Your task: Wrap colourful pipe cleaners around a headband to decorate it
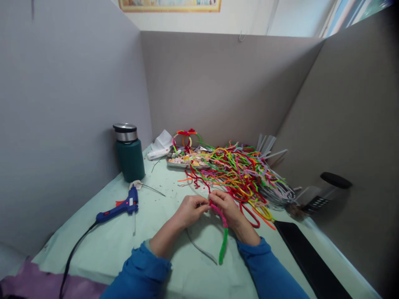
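Pinching the pink-green pipe cleaner [223,245] near its far end: left hand [190,211] and right hand [228,208]. Judged light, pliable; best held there.

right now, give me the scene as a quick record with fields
left hand: pinching the pink and green fuzzy strip; hand
right hand: on the same strip; hand
left side: blue glue gun, green bottle
back: metal tray of small pieces
right side: heap of colored fuzzy stems, black flat object
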{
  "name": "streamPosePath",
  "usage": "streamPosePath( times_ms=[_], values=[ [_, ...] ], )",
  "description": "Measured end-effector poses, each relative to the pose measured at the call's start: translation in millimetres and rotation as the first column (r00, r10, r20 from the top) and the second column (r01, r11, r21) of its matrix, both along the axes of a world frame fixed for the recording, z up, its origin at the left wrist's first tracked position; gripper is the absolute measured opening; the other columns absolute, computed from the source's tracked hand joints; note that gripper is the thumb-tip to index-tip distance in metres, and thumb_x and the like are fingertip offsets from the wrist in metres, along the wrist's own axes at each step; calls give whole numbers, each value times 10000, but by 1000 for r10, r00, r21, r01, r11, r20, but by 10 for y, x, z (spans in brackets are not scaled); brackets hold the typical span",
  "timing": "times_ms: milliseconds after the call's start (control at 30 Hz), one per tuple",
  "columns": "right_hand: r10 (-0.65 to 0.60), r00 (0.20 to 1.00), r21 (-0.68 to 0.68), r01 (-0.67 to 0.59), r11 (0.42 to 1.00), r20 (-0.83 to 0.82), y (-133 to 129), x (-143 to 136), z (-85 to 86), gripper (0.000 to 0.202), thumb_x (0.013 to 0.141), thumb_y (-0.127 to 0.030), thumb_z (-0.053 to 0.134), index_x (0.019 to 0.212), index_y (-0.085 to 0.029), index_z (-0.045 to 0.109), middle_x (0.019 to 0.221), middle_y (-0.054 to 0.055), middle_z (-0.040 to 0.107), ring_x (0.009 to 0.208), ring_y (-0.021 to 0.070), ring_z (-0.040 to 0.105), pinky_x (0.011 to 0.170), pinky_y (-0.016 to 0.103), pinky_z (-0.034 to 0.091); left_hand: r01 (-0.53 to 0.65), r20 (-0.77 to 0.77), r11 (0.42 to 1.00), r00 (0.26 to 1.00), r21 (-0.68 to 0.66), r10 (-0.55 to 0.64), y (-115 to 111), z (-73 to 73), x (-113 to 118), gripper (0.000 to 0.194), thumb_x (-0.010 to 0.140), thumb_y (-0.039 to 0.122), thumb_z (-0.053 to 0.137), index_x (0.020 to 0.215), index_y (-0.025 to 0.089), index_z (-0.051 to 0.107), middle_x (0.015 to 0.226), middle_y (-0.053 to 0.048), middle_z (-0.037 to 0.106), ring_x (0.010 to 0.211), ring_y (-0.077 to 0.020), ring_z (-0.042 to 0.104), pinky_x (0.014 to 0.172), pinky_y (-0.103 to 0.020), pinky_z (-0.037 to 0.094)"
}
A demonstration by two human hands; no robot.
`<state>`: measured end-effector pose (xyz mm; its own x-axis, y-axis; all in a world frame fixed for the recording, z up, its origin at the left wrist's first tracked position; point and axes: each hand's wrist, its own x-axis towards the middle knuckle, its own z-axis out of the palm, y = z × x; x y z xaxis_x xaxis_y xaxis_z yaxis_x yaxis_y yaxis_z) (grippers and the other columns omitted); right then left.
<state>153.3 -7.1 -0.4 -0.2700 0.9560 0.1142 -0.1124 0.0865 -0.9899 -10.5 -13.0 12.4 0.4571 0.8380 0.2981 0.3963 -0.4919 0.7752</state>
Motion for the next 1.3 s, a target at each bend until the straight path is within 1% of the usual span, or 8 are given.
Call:
streamPosePath(
  times_ms=[233, 367, 567, 700, 800, 933, 1067, 1300],
  values=[
    [-14, 1000, -29, 14, 999, -22, 2, -18, -3, 245, 756, -356, 624, 639, -168, 519, 553, -54, 417, 487, 80, 368, 467, 220, 285, -15, 2, 997, 1000, 77, 15, -10, 24, -4, 160, 782, 212, 571, 786, 175, 727, 703, -10, 673, 623, -100, 557, 621, -186, 405],
    [-7, 1000, -29, 7, 1000, -9, 6, -10, -17, 241, 759, -361, 627, 658, -166, 529, 559, -54, 425, 487, 79, 372, 469, 219, 293, -14, 23, 993, 1000, 120, 12, -15, 12, -8, 148, 781, 194, 583, 780, 171, 729, 700, -19, 679, 625, -102, 575, 616, -184, 414],
    [-5, 1000, -15, 5, 1000, 0, 12, -1, -30, 245, 758, -372, 633, 661, -172, 531, 552, -53, 439, 481, 85, 385, 470, 223, 298, -3, 43, 980, 999, 197, -6, -11, -21, -16, 152, 800, 214, 582, 805, 177, 729, 718, -26, 677, 648, -104, 591, 631, -186, 423],
    [-71, 995, 76, 76, 994, -76, 26, -4, -31, 212, 696, -339, 702, 783, -191, 578, 698, -35, 517, 620, 110, 470, 567, 227, 373, 3, 28, 978, 1000, 209, -10, -10, -34, -18, 158, 805, 223, 579, 801, 174, 729, 683, -20, 660, 609, -97, 568, 597, -186, 410],
    [-51, 998, 105, 55, 993, -41, 19, -7, -2, 199, 706, -356, 690, 776, -188, 609, 736, -13, 547, 678, 129, 491, 612, 241, 390, 1, 23, 978, 1000, 210, -6, -17, -34, -18, 167, 810, 228, 569, 809, 178, 729, 703, -26, 667, 632, -103, 578, 611, -192, 417],
    [-23, 998, 60, 19, 998, 61, -7, -14, 43, 261, 725, -416, 658, 668, -168, 600, 611, -20, 496, 553, 104, 421, 499, 227, 318, -47, 20, 973, 999, 226, 43, -23, -27, -19, 183, 821, 252, 556, 817, 187, 728, 716, -35, 672, 646, -112, 590, 618, -202, 427],
    [-21, 999, -6, 22, 1000, 24, -10, -16, 33, 307, 705, -454, 663, 650, -170, 563, 521, -49, 431, 456, 78, 345, 434, 221, 236, -102, 65, 958, 994, 267, 87, -34, -27, -16, 196, 836, 272, 543, 846, 189, 719, 770, -50, 687, 689, -124, 609, 652, -214, 445],
    [-13, 999, -47, 12, 999, -35, 15, 1, -60, 313, 701, -444, 678, 629, -160, 565, 495, -44, 456, 434, 73, 364, 426, 214, 245, -177, 139, 920, 981, 349, 136, -71, -25, -24, 196, 847, 240, 527, 877, 174, 709, 776, -61, 672, 710, -128, 599, 663, -221, 451]
  ],
)
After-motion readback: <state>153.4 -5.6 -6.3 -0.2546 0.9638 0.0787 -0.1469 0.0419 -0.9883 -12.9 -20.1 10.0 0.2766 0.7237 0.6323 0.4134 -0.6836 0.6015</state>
